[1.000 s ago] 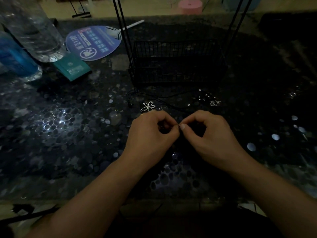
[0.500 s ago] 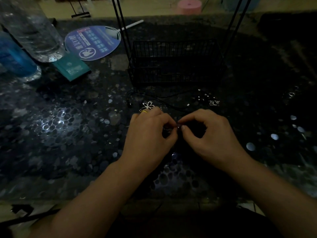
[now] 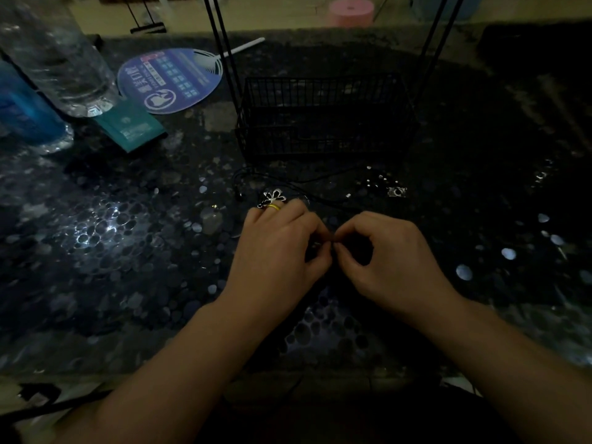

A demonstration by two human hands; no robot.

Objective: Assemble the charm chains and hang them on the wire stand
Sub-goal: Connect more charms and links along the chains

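Dark speckled tabletop (image 3: 112,251) under dim light, glossy in spots. At 12 o'clock from the hands, one black wire stand (image 3: 323,116) with a basket base and thin rods going up out of view. Just before it, one thin black cord (image 3: 320,179) lying in a loose curve. At 11 o'clock from the hands, one silver flower charm (image 3: 275,196), touching the left knuckles or just behind them. At 1 o'clock, one small square charm (image 3: 396,191) and several tiny metal bits (image 3: 379,179), too small to count surely.

Two hands, close together at the centre. Left hand (image 3: 278,251) with fingers curled, one yellow ring (image 3: 274,207) on a finger, thumb and forefinger pinched. Right hand (image 3: 387,254) curled too, fingertips meeting the left ones. Something very small pinched between them; cannot tell what.

At 10 o'clock: one round blue fan (image 3: 169,80), one teal packet (image 3: 131,125), one clear bottle (image 3: 57,59), one blue bottle (image 3: 22,113).
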